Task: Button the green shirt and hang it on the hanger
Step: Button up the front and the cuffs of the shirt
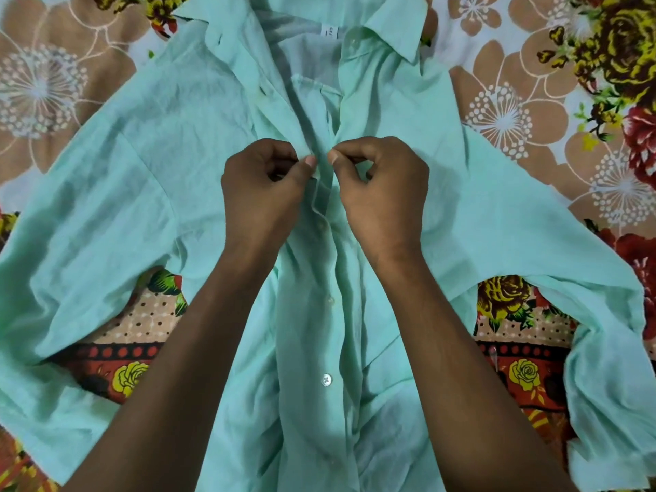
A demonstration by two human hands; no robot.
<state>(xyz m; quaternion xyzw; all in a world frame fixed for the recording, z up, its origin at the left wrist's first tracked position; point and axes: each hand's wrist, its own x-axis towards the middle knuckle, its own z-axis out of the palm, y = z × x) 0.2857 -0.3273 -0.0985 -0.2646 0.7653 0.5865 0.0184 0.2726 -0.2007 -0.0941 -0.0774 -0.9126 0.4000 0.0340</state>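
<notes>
The left hand and right hand each pinch one placket edge of the green shirt, which lies front-up on a floral bedsheet. Buttoning is mid-way: lower buttons look fastened, the collar open. Next, push this button through its hole. No hanger shows.

One green shirt lies on one floral bedsheet. Two hands, left hand and right hand, rest on the shirt. Below them, three buttons show; one label sits above.
</notes>
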